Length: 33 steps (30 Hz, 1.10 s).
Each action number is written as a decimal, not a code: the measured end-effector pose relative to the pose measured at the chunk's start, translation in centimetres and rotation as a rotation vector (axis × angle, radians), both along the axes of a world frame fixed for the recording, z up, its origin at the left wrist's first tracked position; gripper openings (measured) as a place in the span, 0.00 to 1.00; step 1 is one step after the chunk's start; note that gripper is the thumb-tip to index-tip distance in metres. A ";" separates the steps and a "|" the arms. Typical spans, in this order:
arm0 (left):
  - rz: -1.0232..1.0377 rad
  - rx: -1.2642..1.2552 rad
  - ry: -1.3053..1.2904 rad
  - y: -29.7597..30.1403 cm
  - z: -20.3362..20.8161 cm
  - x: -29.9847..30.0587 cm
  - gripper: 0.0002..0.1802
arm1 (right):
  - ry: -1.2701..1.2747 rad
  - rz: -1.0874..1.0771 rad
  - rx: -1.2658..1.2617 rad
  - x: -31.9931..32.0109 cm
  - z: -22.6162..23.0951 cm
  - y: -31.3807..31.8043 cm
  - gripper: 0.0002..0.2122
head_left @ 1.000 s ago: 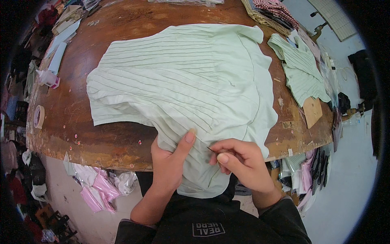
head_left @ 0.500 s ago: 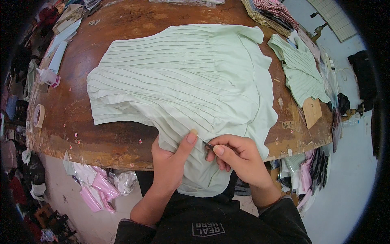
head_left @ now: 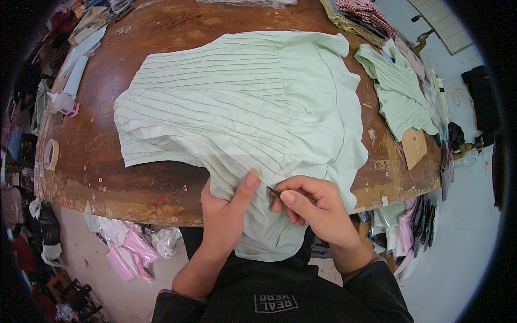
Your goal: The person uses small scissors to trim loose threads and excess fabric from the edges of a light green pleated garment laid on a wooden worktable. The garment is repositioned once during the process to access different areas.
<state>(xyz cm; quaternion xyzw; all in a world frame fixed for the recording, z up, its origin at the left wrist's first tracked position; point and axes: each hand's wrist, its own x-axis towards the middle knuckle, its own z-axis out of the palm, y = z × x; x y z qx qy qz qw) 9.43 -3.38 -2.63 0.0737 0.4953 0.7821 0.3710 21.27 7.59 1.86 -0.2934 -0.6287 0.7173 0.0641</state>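
Observation:
A pale green garment (head_left: 231,102) with rows of narrow pleats lies spread over the wooden table, its near part draped past the front edge. My left hand (head_left: 229,207) grips this near part, thumb on top and the other fingers hidden under the cloth. Pinched between thumb and fingers of my right hand (head_left: 312,207) is a small dark pointed tool (head_left: 274,191), too little of it showing to tell its kind. Its tip points at the cloth just right of my left thumb; whether it touches cannot be made out.
The brown table (head_left: 151,196) has a worn front edge. On its left are a tape roll (head_left: 51,154) and a white bottle (head_left: 64,104). A second green pleated piece (head_left: 398,91) lies at right, by folded checked cloth (head_left: 366,16). Pink bagged goods (head_left: 132,245) sit below at left.
My right hand and the dark tool have shifted very slightly left and away from me. My left thumb has moved a touch too. The garment lies almost as before.

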 end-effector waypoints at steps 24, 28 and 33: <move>0.000 -0.006 -0.003 0.0 -0.3 0.2 0.17 | 0.002 0.003 -0.070 0.0 -0.2 0.0 0.11; 0.003 0.013 -0.011 0.1 -0.1 0.3 0.17 | 0.033 -0.027 -0.088 0.1 -0.7 -0.2 0.11; 0.008 0.013 -0.018 0.1 -0.3 0.4 0.17 | 0.039 -0.051 -0.110 -0.1 -0.7 -0.3 0.10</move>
